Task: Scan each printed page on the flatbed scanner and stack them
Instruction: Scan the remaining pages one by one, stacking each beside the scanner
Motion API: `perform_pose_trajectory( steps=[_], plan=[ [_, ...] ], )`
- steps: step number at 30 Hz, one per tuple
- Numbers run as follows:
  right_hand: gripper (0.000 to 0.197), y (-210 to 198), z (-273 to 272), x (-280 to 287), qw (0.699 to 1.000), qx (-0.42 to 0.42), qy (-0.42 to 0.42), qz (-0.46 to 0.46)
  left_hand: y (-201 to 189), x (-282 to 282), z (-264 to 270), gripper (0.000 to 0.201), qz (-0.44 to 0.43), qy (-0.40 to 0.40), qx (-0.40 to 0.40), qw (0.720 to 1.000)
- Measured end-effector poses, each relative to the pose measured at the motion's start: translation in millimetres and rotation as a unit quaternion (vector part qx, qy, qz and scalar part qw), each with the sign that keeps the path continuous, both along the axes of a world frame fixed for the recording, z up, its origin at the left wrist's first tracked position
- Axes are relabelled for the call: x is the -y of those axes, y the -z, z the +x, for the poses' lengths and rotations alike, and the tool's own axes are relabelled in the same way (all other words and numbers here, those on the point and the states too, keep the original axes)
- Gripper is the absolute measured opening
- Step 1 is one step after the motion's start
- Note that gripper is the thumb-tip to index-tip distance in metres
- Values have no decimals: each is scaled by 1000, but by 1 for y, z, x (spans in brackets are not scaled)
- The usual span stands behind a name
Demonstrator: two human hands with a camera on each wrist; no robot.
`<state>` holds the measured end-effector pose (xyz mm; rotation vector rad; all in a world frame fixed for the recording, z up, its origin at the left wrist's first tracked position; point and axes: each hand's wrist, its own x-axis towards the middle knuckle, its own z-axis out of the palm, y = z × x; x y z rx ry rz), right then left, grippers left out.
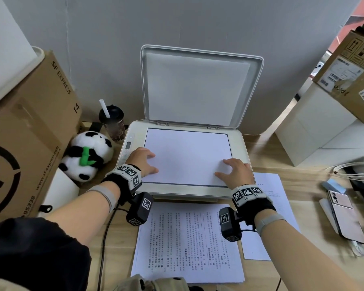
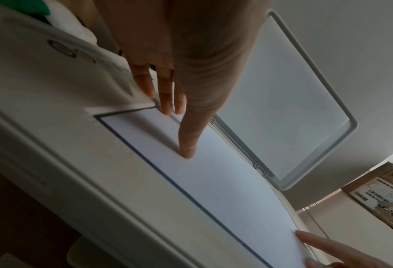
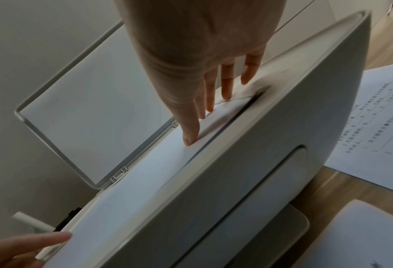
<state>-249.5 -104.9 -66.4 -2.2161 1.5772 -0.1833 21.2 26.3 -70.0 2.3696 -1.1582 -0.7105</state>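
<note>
White paper, one sheet (image 1: 187, 156), lies blank side up on the glass of the scanner (image 1: 237, 143), so the print must face down. It fills the glass almost to the dark frame. The lid (image 1: 200, 85) stands up and open behind it, against the wall.

Both hands lie on the sheet. The left hand (image 1: 143, 161) rests flat at the left edge, fingers straight and spread a little. The right hand (image 1: 234, 172) rests near the right front corner, fingers also straight and pressing down. Neither hand pinches anything. In the right wrist view the paper looks a bit puckered under the fingers (image 3: 227, 85) by the corner.

More printed pages (image 1: 187, 242) wait on the worktop just in front of the scanner. Another page (image 1: 280, 198) lies to the right, partly under the right arm.

I think the sheet is being lined up before the lid comes down. What could go wrong? If one hand pushes harder than the other, the sheet may slide crooked and scan tilted. If the pucker stays, the lid could press a crease into it. If the hands pull away fast, the light paper may shift with them. The lid could also drop on the fingers if it is shut too soon.
</note>
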Motion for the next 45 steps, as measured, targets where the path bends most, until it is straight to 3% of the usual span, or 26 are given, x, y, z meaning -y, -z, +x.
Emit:
perform_pose_trajectory(
  steps=[2, 4, 8, 12, 18, 19, 21, 22, 24, 26, 29, 35, 38, 40, 45],
  plan=[
    [53, 4, 0, 3, 999, 30, 14, 5, -1, 1, 0, 59, -5, 2, -2, 1000],
    [46, 9, 0, 7, 986, 147, 76, 4, -6, 5, 0, 50, -37, -15, -19, 999],
    [25, 9, -6, 12, 923, 300, 238, 19, -23, 25, 13, 32, -136, -85, -68, 985],
    [22, 8, -10, 24, 860, 402, 310, 62, -51, 59, 33, 41, -167, -137, -123, 969],
    [23, 5, -15, 36, 826, 433, 350, 92, -97, 102, 58, 65, -172, -208, -216, 938],
    [21, 4, -15, 38, 824, 434, 351, 93, -101, 108, 62, 61, -166, -215, -239, 932],
    [20, 2, -16, 43, 823, 438, 350, 94, -111, 114, 67, 27, -172, -220, -306, 910],
    [20, 1, -16, 44, 822, 440, 348, 96, -116, 116, 68, 23, -180, -225, -331, 899],
    [21, -1, -18, 45, 822, 443, 344, 101, -119, 120, 69, 37, -185, -225, -323, 901],
    [21, -3, -18, 45, 822, 443, 342, 104, -122, 121, 68, 20, -198, -226, -313, 901],
    [20, -7, -16, 44, 817, 452, 343, 106, -124, 113, 71, 13, -205, -238, -312, 897],
    [25, -20, -13, 37, 784, 513, 336, 101, -122, 85, 69, 24, -311, -297, -331, 840],
    [31, -28, -16, 32, 759, 559, 316, 102, -112, 58, 66, 26, -324, -315, -328, 829],
    [39, -34, -20, 30, 748, 583, 298, 106, -102, 42, 62, 30, -318, -313, -340, 828],
    [43, -45, -27, 21, 718, 611, 315, 108, -75, 11, 55, 49, -189, -280, -298, 893]
  ],
)
